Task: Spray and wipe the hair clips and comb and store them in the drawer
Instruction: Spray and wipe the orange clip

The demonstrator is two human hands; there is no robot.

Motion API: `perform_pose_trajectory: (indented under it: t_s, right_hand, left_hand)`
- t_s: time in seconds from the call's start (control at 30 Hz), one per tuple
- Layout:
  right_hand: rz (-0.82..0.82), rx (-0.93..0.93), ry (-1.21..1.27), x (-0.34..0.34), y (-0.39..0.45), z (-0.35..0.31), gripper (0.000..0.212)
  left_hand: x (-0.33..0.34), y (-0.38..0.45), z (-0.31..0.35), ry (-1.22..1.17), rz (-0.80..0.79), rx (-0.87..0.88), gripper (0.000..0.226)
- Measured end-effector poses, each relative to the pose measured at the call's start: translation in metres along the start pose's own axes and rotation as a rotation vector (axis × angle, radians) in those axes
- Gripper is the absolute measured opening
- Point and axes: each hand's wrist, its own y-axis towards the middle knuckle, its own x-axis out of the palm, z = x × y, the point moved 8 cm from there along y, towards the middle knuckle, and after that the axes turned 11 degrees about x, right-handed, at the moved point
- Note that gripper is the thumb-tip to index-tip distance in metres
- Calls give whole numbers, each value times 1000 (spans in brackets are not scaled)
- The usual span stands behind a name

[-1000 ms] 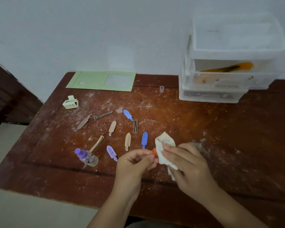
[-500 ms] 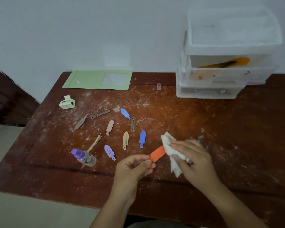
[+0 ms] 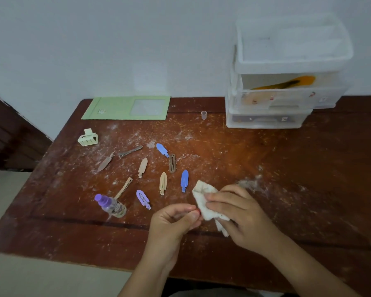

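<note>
My left hand point(image 3: 176, 219) pinches an orange hair clip point(image 3: 198, 211), of which only a sliver shows. My right hand point(image 3: 238, 213) grips a white cloth point(image 3: 204, 197) wrapped over the rest of the clip. Several clips lie on the dusty table: two blue ones point(image 3: 184, 180) point(image 3: 162, 149), a purple one point(image 3: 143, 198), tan ones point(image 3: 162, 182) point(image 3: 142, 167), a brown one point(image 3: 172, 163) and a pale green claw clip point(image 3: 88, 138). A purple-capped spray bottle point(image 3: 110, 205) lies on its side. The clear drawer unit point(image 3: 287, 99) at back right holds an orange comb point(image 3: 287, 82).
A green folder point(image 3: 126, 107) lies at the table's back edge. A small clear cap point(image 3: 204, 115) stands left of the drawers. Metal clips point(image 3: 130, 151) point(image 3: 105, 162) and a wooden one point(image 3: 123, 188) lie at left. White dust covers the wooden table point(image 3: 308, 168).
The cloth has slid back along the orange clip towards my left hand, covering nearly all of it; half a second ago most of the clip was exposed.
</note>
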Motion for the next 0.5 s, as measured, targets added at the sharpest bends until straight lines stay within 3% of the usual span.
perform_pose_trajectory:
  t_s: [0.1, 0.17, 0.23, 0.33, 0.37, 0.43, 0.5]
  right_hand:
    - [66, 180, -31, -14, -2, 30, 24]
    - [159, 494, 188, -33, -4, 52, 26]
    - [188, 833, 543, -34, -12, 70, 12]
    - [14, 1164, 943, -5, -20, 73, 13]
    - [-42, 1201, 1028, 1, -19, 68, 11]
    - [-117, 1208, 1137, 9, -16, 57, 18]
    - [-89, 1199, 1151, 11, -15, 54, 12]
  left_hand:
    - [1, 2, -3, 59, 17, 0, 39]
    - [-1, 6, 0, 157, 28, 53, 38]
    - [-2, 12, 6, 374, -10, 180, 39]
    - [16, 9, 31, 753, -165, 618, 20]
    - [27, 4, 36, 876, -254, 796, 13]
    - [40, -7, 37, 1095, -388, 1083, 21]
    - [40, -12, 35, 1174, -430, 1175, 27]
